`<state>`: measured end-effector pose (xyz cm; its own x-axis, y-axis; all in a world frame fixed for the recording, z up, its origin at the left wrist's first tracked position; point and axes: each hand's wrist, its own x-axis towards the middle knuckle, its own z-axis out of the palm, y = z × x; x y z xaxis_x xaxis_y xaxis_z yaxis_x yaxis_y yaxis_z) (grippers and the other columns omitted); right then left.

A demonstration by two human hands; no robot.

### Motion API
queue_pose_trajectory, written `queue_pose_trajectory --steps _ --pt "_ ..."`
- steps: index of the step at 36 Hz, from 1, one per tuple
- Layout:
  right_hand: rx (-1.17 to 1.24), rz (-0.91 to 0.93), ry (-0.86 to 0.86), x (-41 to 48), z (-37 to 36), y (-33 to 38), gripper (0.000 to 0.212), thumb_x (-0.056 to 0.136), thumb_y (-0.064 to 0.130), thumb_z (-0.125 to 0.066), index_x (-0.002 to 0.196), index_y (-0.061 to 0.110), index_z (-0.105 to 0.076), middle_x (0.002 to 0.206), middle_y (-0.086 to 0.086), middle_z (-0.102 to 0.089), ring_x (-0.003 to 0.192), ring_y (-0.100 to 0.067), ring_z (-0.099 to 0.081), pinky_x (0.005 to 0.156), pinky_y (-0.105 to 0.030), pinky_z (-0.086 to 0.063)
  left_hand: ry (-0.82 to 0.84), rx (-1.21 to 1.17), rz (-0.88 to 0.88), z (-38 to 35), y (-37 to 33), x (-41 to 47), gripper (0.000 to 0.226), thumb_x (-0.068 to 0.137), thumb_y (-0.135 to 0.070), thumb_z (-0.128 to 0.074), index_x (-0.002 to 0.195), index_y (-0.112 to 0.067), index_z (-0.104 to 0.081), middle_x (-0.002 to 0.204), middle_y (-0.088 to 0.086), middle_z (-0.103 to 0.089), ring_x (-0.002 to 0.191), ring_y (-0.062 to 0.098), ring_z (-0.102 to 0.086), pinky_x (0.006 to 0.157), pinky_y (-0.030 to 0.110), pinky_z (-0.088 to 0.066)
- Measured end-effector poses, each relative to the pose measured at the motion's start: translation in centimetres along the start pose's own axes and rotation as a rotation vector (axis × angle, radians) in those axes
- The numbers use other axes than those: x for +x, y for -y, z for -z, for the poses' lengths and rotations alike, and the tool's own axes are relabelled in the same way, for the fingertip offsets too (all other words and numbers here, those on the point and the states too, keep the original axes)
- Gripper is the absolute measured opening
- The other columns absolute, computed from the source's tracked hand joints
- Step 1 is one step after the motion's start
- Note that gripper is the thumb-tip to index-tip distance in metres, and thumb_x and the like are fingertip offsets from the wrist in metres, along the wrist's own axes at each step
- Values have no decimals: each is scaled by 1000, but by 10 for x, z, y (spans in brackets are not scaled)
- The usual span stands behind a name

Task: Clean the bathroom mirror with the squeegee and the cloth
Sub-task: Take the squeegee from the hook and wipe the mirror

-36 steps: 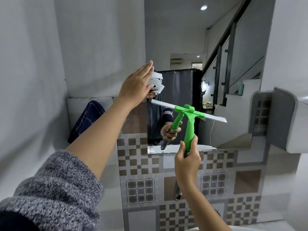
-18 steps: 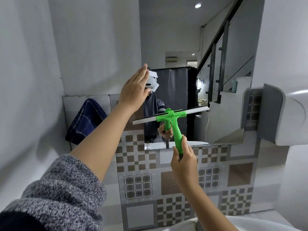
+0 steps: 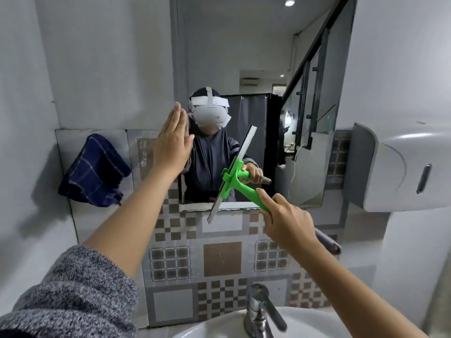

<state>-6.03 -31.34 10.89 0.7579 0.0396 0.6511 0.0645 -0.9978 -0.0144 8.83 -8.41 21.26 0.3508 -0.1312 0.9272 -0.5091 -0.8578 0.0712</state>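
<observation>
The mirror (image 3: 256, 57) hangs on the wall above a strip of patterned tiles. My right hand (image 3: 286, 222) grips the green handle of the squeegee (image 3: 233, 180). Its blade stands almost upright, tilted right at the top, over the mirror's lower middle and past its bottom edge. My left hand (image 3: 172, 142) is raised flat with fingers together at the mirror's left edge, holding nothing. A dark blue checked cloth (image 3: 94, 170) hangs on the wall to the left of the mirror, apart from both hands.
A chrome tap (image 3: 260, 311) and the white sink rim (image 3: 212, 326) lie below at the bottom. A grey-white dispenser (image 3: 400, 167) juts from the right wall beside the mirror. White walls close in on the left and right.
The squeegee blade has swung from roughly level to almost upright and sits lower on the mirror. My left hand has stayed at the mirror's left edge. The view has tilted down, showing tap and sink.
</observation>
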Motion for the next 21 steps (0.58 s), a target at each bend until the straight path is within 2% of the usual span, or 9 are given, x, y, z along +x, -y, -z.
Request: queue_pose_trajectory --steps 3,7,10,14,21 --pt "-36 -15 23 -4 3 -24 52 96 31 -40 144 30 -21 104 -2 -51 81 -29 -62 52 -30 -33 -13 -16 38 -6 -4 -5 64 93 -21 -51 145 -8 -18 156 5 -11 142 19 -14 113 31 -23" --pt "-40 -38 18 -9 3 -53 52 95 30 -41 144 30 -24 103 -2 -52 82 -29 -63 53 -31 -35 4 -41 102 -11 -10 -14 65 92 -22 -51 146 -8 -17 156 5 -10 142 20 -12 106 45 -38" --pt "-42 -46 18 -15 2 -71 51 95 31 -41 144 29 -24 102 -2 -52 78 -28 -62 51 -30 -34 18 -24 125 -15 -13 -18 67 92 -25 -51 146 -10 -14 157 5 -6 143 19 -8 112 44 -29" --pt "-5 -67 -3 -24 -3 -90 49 94 29 -46 141 25 -33 95 -3 -55 69 -28 -59 48 -28 -35 5 0 150 -17 -17 -22 69 92 -28 -52 146 -10 -13 157 4 -6 143 18 -7 110 32 -22" --pt "148 -155 -54 -43 -22 -109 47 90 23 -56 136 20 -44 90 -6 -61 60 -25 -53 45 -29 -41 15 13 204 -22 -20 -30 71 92 -31 -50 147 -10 -10 157 6 -4 143 18 -5 112 41 -29"
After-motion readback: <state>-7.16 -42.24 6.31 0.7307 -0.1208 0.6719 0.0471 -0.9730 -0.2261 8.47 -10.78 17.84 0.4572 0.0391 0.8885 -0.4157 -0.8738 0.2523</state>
